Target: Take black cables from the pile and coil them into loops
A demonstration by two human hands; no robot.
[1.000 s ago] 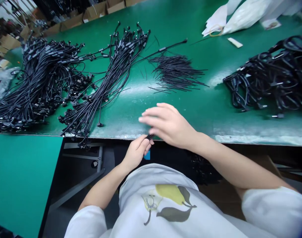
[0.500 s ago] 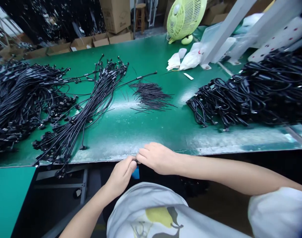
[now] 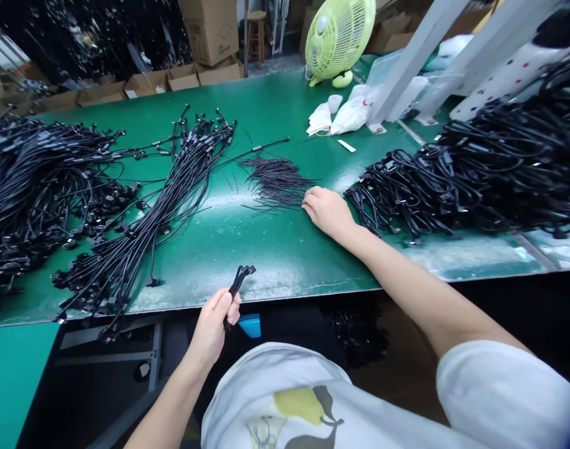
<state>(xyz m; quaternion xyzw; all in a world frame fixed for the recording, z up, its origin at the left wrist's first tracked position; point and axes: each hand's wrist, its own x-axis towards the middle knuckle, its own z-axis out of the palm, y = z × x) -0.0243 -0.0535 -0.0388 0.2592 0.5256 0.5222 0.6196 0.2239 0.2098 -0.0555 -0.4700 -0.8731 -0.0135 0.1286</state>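
Observation:
A folded black cable (image 3: 238, 280) is gripped in my left hand (image 3: 214, 321), just over the table's front edge, with its connector end sticking up past the fingers. My right hand (image 3: 329, 212) reaches out over the table. Its thumb and fingers pinch at the right-hand ends of a loose pile of thin black twist ties (image 3: 278, 181); the fingertips partly hide what lies between them. Left of the pile lies a bunch of long, straight black cables (image 3: 173, 193) with small connectors.
A big heap of black cables (image 3: 32, 181) covers the table's left end. Bundled cables (image 3: 476, 174) are piled at the right. Behind them stand a green fan (image 3: 341, 37), white bags (image 3: 350, 117) and grey posts (image 3: 413, 62). Cardboard boxes (image 3: 147, 82) line the far edge.
My right hand has left my left hand and moved forward to the twist ties. The left hand has shifted slightly left and down, and its folded cable now shows upright.

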